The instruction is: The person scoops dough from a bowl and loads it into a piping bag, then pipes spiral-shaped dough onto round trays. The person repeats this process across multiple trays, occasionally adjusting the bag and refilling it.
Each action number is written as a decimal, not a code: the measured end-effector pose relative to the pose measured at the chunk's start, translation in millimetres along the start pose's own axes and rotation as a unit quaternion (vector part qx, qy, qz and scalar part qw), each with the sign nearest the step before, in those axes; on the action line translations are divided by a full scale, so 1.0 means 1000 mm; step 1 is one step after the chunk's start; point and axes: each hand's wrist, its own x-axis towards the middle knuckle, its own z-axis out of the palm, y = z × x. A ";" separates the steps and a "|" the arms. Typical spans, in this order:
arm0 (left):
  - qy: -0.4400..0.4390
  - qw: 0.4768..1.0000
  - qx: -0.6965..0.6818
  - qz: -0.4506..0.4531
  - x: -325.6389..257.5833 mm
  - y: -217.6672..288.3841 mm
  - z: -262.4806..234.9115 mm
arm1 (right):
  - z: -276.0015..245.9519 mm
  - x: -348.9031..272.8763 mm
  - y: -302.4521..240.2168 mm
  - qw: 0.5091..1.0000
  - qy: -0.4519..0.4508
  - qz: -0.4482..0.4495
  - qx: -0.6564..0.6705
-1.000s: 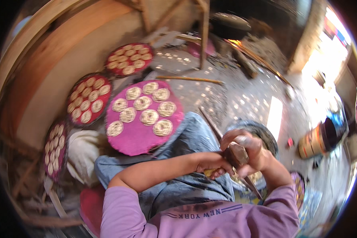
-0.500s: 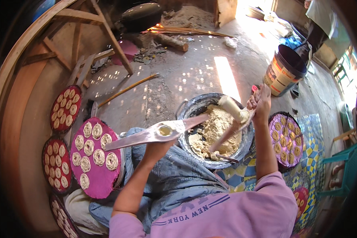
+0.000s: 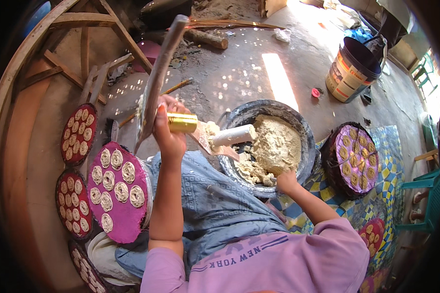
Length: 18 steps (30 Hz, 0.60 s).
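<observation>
My left hand (image 3: 170,129) is raised over my lap, wrapped round a wooden press. One long wooden handle (image 3: 156,83) stands steeply tilted, with a brass cylinder (image 3: 183,122) sticking out of it. Beside it, a second wooden piece (image 3: 204,138) carries a pale round plunger (image 3: 235,135) smeared with dough; it also appears to be in my left hand. My right hand (image 3: 285,180) is down in the dark basin (image 3: 305,146), at the near edge of the pale dough (image 3: 277,141). Its fingers are hidden there.
Left of my lap stands a pink cloth-covered round board (image 3: 124,219) with several coiled dough rosettes. More such red rounds (image 3: 78,158) lie farther left. To the right are a purple round (image 3: 344,178), a patterned mat (image 3: 388,161), a black bucket (image 3: 347,78) and a pink ring (image 3: 316,93).
My right hand has left the plunger piece and reached into the basin. The plunger piece is now by my left hand, which has risen and turned its handle from nearly level to steep.
</observation>
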 end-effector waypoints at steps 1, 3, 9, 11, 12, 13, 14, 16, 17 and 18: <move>0.028 0.999 0.021 0.005 0.008 -0.003 -0.002 | -0.001 -0.001 0.004 0.998 -0.036 0.017 0.055; 0.033 0.999 -0.010 -0.036 0.018 -0.009 -0.011 | -0.020 -0.011 0.019 0.997 -0.049 0.024 0.049; -0.047 0.929 -0.216 -0.296 0.033 -0.039 -0.034 | -0.165 -0.068 0.083 0.925 -0.016 -0.153 0.348; -0.077 0.899 -0.240 -0.359 0.033 -0.055 -0.028 | -0.199 -0.075 0.081 0.910 0.010 -0.149 0.386; -0.095 0.881 -0.263 -0.383 0.032 -0.062 -0.023 | -0.211 -0.074 0.079 0.895 0.031 -0.195 0.399; -0.118 0.857 -0.296 -0.406 0.031 -0.069 -0.018 | -0.219 -0.072 0.075 0.888 0.060 -0.216 0.402; -0.123 0.848 -0.305 -0.416 0.030 -0.075 -0.013 | -0.224 -0.067 0.072 0.889 0.088 -0.240 0.380; -0.135 0.823 -0.333 -0.440 0.028 -0.082 -0.005 | -0.226 -0.058 0.066 0.891 0.131 -0.274 0.336; -0.132 0.826 -0.334 -0.434 0.027 -0.084 -0.003 | -0.225 -0.054 0.065 0.894 0.144 -0.285 0.314; -0.120 0.833 -0.325 -0.432 0.027 -0.084 -0.003 | -0.223 -0.051 0.065 0.896 0.157 -0.295 0.291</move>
